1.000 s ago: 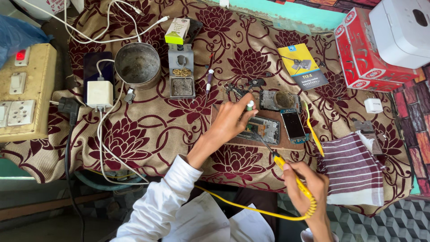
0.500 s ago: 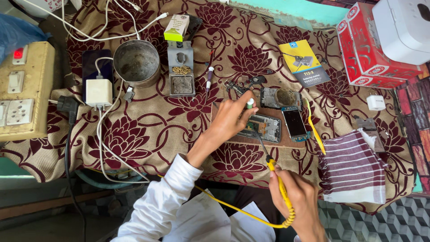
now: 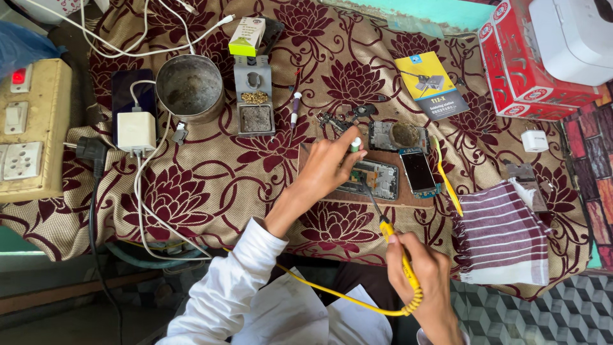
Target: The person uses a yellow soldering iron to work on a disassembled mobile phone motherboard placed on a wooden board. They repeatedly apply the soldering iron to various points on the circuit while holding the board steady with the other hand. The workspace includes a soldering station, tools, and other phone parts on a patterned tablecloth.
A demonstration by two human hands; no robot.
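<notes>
opened phone (image 3: 373, 179) sits on the board (image 3: 319, 191) mid bench, second phone (image 3: 419, 171) just right, tin cup (image 3: 189, 86) far left, striped cloth (image 3: 504, 239) far right.

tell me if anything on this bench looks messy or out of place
Mostly orderly for repair work. The opened phone lies stripped under the soldering iron, and small loose parts sit scattered on the cloth behind it.

Covered by a beige cloth (image 3: 211, 185) printed with maroon flowers, draped over the near edge. Checkered grey floor tiles (image 3: 530, 313) below at lower right. Turquoise painted edge (image 3: 408, 16) along the far side. Yellowed switch-and-socket board (image 3: 29, 131) at the left, red light lit. Lit evenly by soft daylight.
</notes>
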